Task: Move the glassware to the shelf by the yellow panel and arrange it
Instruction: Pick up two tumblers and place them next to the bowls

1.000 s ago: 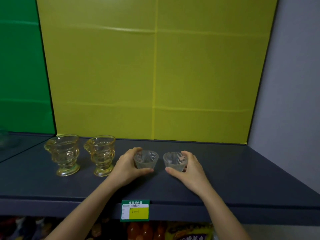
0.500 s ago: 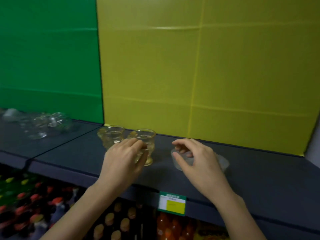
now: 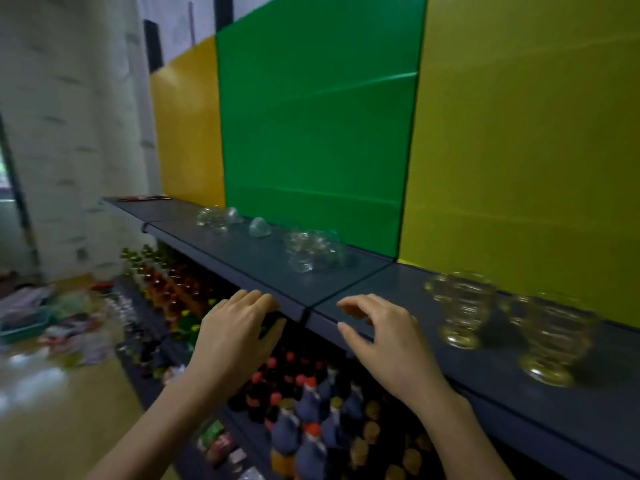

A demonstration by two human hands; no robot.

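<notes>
Two amber footed glass cups stand on the dark shelf [image 3: 398, 289] before the yellow panel [image 3: 526, 133]: one cup [image 3: 462, 308] nearer the seam, the other cup [image 3: 550, 337] to its right. Before the green panel [image 3: 318, 116] lie clear glass pieces: a cluster [image 3: 313, 251], a small bowl [image 3: 259, 227] and a further group [image 3: 216, 216]. My left hand [image 3: 235, 332] hovers at the shelf's front edge, empty, fingers loosely spread. Above the front edge, by the shelf seam, my right hand [image 3: 388, 337] is empty with its fingers curled apart. The view is motion-blurred.
Below the shelf, several bottles [image 3: 298, 403] with red, yellow and brown caps fill a lower tier. A brick wall [image 3: 69, 133] stands at the left. Boxes and a teal tray [image 3: 24, 327] lie on the floor to the left.
Both hands let go of the two small clear bowls by the yellow panel and swung left, empty, toward the green-panel shelf. The view turned left with them; the bowls are out of frame.
</notes>
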